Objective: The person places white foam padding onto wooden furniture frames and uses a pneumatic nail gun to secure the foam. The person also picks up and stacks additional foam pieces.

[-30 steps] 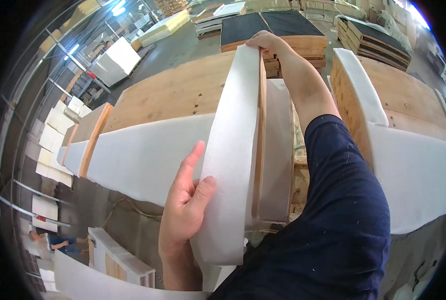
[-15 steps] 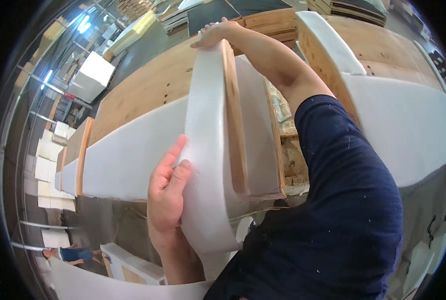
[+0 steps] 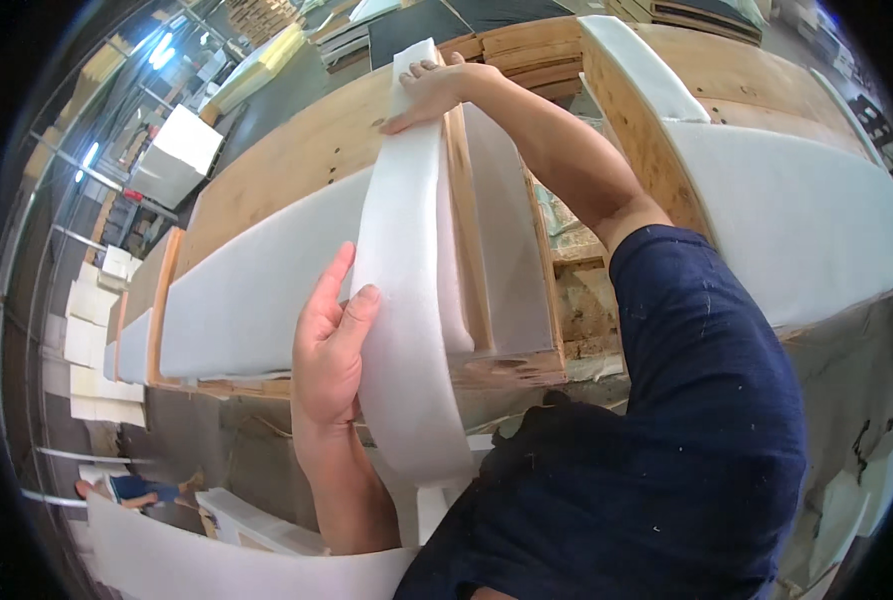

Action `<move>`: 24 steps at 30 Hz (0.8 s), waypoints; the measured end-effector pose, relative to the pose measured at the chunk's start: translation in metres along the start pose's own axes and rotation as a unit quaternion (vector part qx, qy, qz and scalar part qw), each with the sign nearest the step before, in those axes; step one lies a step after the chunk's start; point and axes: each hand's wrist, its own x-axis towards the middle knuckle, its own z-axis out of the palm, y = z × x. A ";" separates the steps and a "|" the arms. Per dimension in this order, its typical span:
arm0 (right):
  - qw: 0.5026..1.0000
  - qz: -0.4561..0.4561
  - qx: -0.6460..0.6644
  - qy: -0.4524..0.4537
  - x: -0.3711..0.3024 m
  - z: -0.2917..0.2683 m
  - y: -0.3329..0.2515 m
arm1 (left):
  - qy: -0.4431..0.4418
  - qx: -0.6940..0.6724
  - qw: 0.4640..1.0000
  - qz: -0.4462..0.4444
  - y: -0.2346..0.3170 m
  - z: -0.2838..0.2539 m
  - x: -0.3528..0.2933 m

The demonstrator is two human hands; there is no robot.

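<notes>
A long white foam strip [image 3: 398, 240] lies along the top edge of an upright wooden panel [image 3: 469, 230], and its near end curves down toward my body. At the far end my right hand [image 3: 434, 92] presses on the strip with its fingers spread, and a bit of foam shows beyond them. My left hand [image 3: 328, 345] rests along the strip's left side, fingers stretched out and thumb apart. Neither hand is closed round the foam. Part of a paler foam layer [image 3: 451, 270] shows between the strip and the panel.
Left of the strip stands a wooden frame [image 3: 286, 190] part covered with white foam. Another foam-covered frame [image 3: 786, 210] is at the right. A white foam sheet [image 3: 236, 550] curves across the lower left. A person [image 3: 136, 490] is in the distance at left.
My right hand has shifted slightly nearer, from the strip's far end onto its top, and the foam's end now shows past it. My left hand has moved a little farther away along the side.
</notes>
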 end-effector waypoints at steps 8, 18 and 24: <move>0.999 -0.028 0.003 -0.028 -0.021 -0.003 -0.014 | -0.029 -0.110 0.992 -0.055 -0.012 0.000 -0.017; 0.998 -0.012 -0.030 0.050 -0.029 0.009 -0.015 | -0.138 0.336 0.928 0.082 0.024 0.073 -0.038; 0.998 -0.035 -0.037 0.031 -0.030 0.009 -0.020 | -0.285 0.189 0.907 0.247 0.026 0.082 -0.062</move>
